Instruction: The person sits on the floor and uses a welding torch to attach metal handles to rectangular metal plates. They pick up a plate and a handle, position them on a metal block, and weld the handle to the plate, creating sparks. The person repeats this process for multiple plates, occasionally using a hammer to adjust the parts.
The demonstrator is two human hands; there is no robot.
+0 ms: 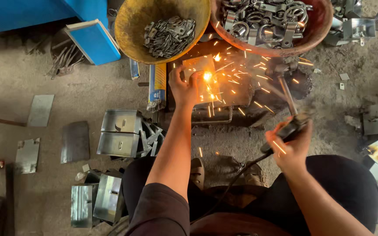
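Scene: a workshop floor [31, 74] is seen from above, with a seated person's knees at the bottom edge
Left hand [183, 86]: it is closed around the near-left edge of a small metal plate [200, 70], which is held steady over a dark work block [241, 91] just below the two bowls
Right hand [292, 150]: it is wrapped shut around a welding holder [290, 127], from which a thin rod [286, 94] runs up and to the left
Weld point: a bright glow [207, 76] sits on the plate just beside the left hand's fingers, and sparks [246, 70] are thrown to the right
Handling of the plate: it is judged stiff, thin and fairly light, with sharp edges and fierce heat near the glow; it is best gripped by the edge farthest from the glow
Bowls: a yellow bowl [130, 30] of small flat brackets and a reddish bowl [320, 30] of ring clamps are set at the top
Nearby: folded grey metal boxes [120, 131] are stacked on the left, near a pack of welding rods [157, 85]
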